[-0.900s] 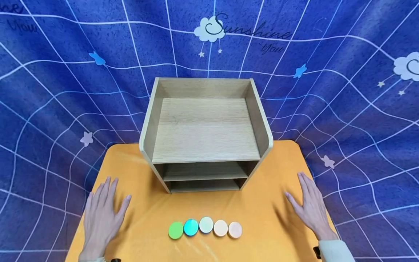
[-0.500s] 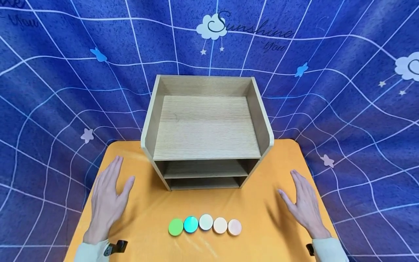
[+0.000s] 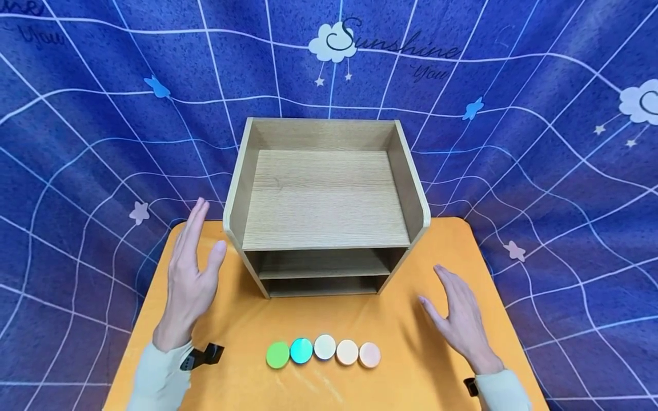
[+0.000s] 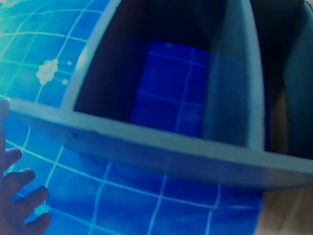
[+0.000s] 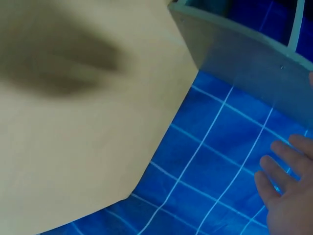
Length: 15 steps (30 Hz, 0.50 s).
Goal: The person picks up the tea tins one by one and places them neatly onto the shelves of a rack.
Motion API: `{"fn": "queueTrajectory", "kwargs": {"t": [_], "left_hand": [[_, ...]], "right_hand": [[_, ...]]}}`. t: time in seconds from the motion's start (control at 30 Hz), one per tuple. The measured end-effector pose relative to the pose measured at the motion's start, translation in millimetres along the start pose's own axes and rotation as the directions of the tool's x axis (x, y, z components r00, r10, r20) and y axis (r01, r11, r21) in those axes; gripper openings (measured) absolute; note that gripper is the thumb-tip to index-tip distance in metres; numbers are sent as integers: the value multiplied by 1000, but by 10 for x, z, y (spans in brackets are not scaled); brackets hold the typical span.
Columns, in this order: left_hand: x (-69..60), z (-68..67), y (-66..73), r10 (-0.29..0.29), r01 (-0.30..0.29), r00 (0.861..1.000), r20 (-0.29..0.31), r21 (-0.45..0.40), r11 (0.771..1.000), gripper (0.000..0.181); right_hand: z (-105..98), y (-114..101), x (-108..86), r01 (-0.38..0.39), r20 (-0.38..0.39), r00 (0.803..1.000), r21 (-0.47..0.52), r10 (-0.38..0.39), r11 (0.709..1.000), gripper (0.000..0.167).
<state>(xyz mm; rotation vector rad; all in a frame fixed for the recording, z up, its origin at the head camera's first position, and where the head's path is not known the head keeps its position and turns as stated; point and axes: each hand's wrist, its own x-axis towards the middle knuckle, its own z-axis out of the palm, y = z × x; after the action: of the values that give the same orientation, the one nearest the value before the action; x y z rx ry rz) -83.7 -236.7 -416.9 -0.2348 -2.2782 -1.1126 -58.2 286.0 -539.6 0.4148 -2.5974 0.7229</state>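
Note:
A small wooden shelf unit [image 3: 326, 200] with an open top and two lower compartments stands at the back of the table. My left hand [image 3: 191, 279] hovers beside the shelf's left side, fingers straight and thumb spread, holding nothing. In the left wrist view, that hand [image 4: 22, 196] shows at the left edge, apart from the shelf's side panel [image 4: 161, 152]. To the right of the shelf, my right hand [image 3: 460, 317] hangs above the table with fingers extended and nothing in it. The right wrist view shows this hand [image 5: 288, 186] near the shelf's side panel [image 5: 244, 54].
A row of small round lids or discs lies in front of the shelf: green [image 3: 278, 355], blue [image 3: 301, 350], white [image 3: 324, 347], cream [image 3: 346, 352] and pale pink [image 3: 369, 355]. The table has an orange cover [image 3: 247, 388]. A blue patterned curtain [image 3: 565, 171] surrounds it.
My left hand has moved forward and to the right, closer to the shelf. My right hand has shifted left. The shelf and the round pieces stay in place.

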Motion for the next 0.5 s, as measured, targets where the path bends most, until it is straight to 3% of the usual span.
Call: {"fn": "queueTrajectory", "kwargs": {"t": [0.27,0.5], "left_hand": [[155,58,140,48,-48,999,1,-43,998,63],[243,117,179,93,-91,995,47,-42,995,60]], "right_hand": [[122,-126,-25,27,56,998,59,-31,998,80],[285,-175,-130,74,108,991,92,-84,993,78]]}}
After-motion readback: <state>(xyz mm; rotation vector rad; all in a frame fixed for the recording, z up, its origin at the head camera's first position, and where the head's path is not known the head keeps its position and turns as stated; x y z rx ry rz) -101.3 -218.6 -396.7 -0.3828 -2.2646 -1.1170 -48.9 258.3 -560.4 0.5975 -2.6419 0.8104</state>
